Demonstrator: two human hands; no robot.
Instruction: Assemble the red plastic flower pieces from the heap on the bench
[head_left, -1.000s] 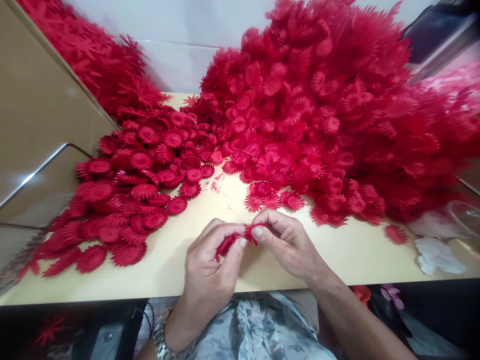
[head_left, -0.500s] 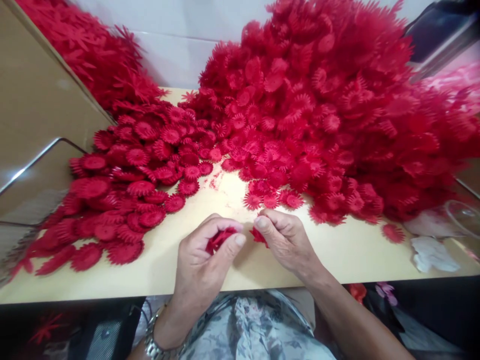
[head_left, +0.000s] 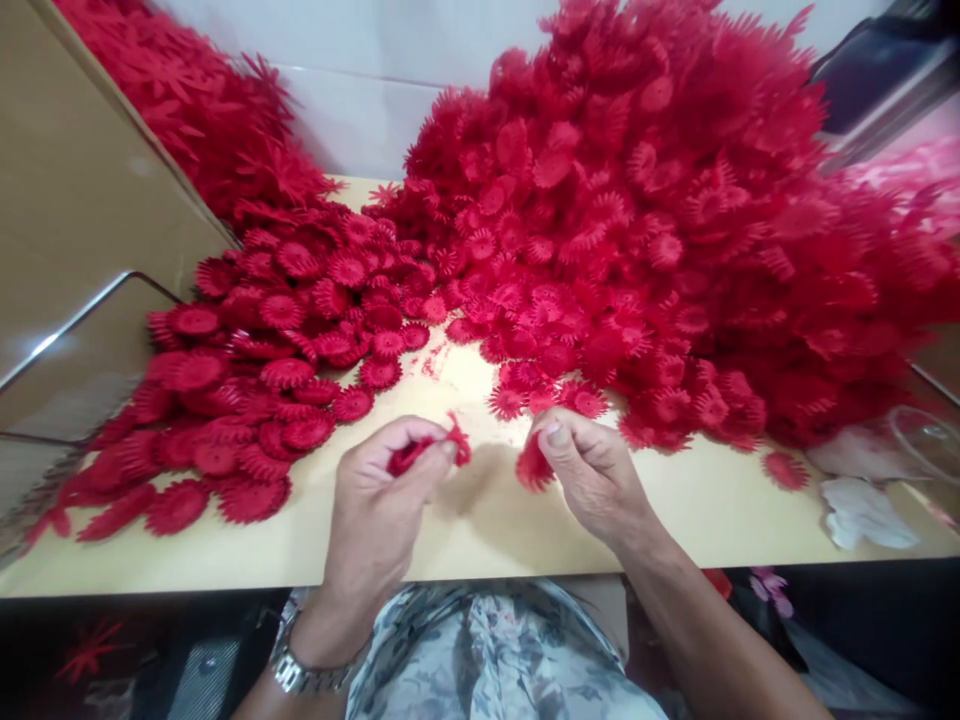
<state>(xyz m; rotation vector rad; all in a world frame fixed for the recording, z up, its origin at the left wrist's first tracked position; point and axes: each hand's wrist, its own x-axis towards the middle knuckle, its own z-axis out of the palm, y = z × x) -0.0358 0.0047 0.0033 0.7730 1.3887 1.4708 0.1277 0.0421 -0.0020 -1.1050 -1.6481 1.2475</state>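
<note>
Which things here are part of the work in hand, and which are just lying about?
In the work:
- left hand, pinching a red petal piece
- right hand, pinching another red petal disc
- big loose pile
- flatter pile

Lying about:
- white scraps
- clear plastic bag
- metal-edged board

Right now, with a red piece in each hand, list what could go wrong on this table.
1. The big pile of red flower pieces stands high and slopes toward the right hand; a nudge might send it sliding over the bare table.
2. The left hand and right hand pinch small pieces by the fingertips; either could slip and drop.
3. The flatter pile on the left reaches the table's front edge, so pieces may fall off.
</note>
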